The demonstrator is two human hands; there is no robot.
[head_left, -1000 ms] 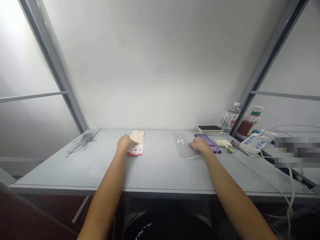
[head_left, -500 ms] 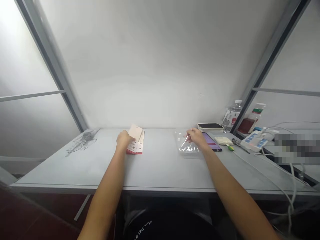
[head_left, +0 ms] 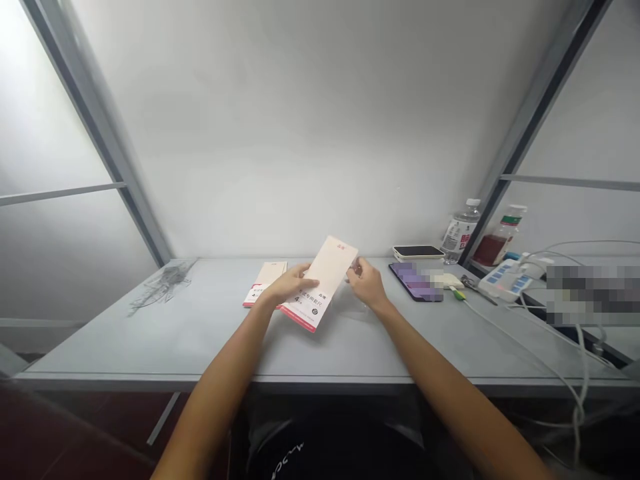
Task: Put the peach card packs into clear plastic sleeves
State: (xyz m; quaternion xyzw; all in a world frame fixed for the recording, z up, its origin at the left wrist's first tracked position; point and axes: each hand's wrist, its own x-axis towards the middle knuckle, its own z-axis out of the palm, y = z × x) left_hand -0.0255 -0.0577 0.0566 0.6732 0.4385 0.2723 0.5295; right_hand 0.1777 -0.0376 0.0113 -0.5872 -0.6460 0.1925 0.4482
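My left hand (head_left: 293,283) is closed on a tall cream card (head_left: 331,267) with a red lower edge and printed lettering, held tilted above the table. More cards of the same look (head_left: 270,272) lie on the table, partly behind that hand. My right hand (head_left: 366,280) is just right of the held card, its fingers pinched on a clear plastic bag (head_left: 350,308). Much of the bag is hard to see against the pale tabletop, and part of it lies behind the card.
On the right are a lit phone (head_left: 413,281), a second phone (head_left: 419,253), a charger (head_left: 447,281) with a cable, a power strip (head_left: 507,280) and a water bottle (head_left: 460,230). A bottle with red liquid (head_left: 500,237) stands beyond the frame post. Dark scribbles (head_left: 165,283) mark the table's left.
My left hand has lifted one card off the others and brought it right, to the middle. My right hand has moved left with the clear bag, close to the card.
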